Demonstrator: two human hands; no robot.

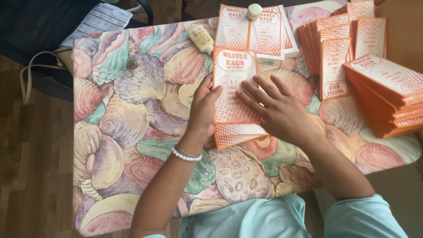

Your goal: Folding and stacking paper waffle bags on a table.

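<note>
We look down on a table covered in a seashell-print cloth (132,114). At its right edge sit fanned stacks of orange-and-white paper sleeves (383,94), with more laid flat at the far side (264,33), beside a glue bottle (201,38) and a small round cap (254,11). In the middle lies one orange-and-white sleeve (231,77) on a short pile, long axis running away from us, tilted slightly. Our right hand (275,110) lies flat on it, fingers spread and pressing, gripping nothing. Our left hand (203,112), with a bead bracelet (186,155) at the wrist, curls loosely against the sleeve's left edge, thumb on top. Both hands touch it, the right covering more.
</note>
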